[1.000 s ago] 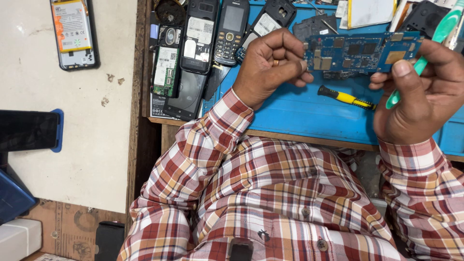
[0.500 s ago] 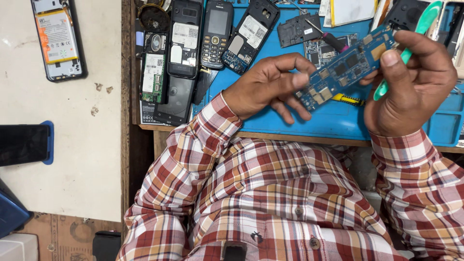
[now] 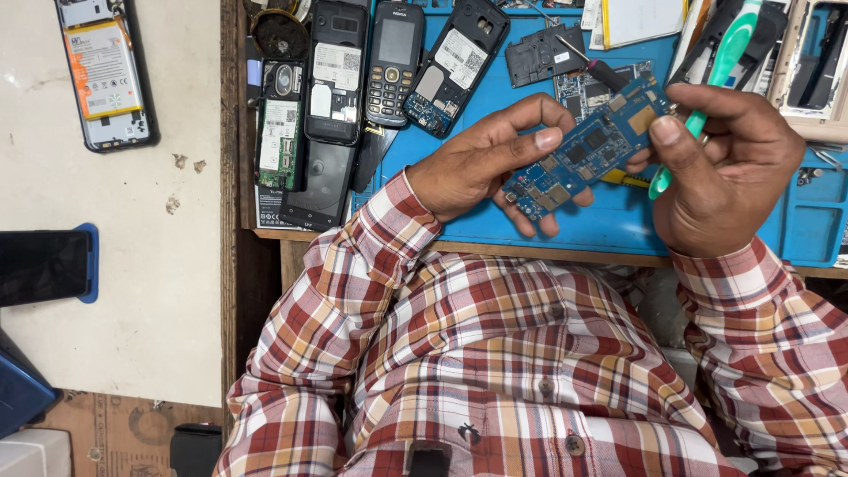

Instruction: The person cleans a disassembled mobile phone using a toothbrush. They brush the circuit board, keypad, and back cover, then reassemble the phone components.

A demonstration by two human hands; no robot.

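Note:
A long blue circuit board (image 3: 587,150) is held tilted above the blue work mat (image 3: 618,225). My left hand (image 3: 481,163) pinches its lower end between thumb and fingers. My right hand (image 3: 733,168) presses its upper end with the thumb. The same hand also clasps a green and white toothbrush (image 3: 729,49), whose head points up and away. Both sleeves are red and cream plaid.
Several opened keypad phones (image 3: 395,57) and back covers lie at the mat's far left. A small screwdriver (image 3: 587,64) rests behind the board. A smartphone with its battery exposed (image 3: 104,75) and a dark phone in a blue case (image 3: 44,265) lie on the white counter at left.
My left hand has uncurled from a loose fist and taken the lower end of the board. The board has gone from level to slanted and come lower, toward my body.

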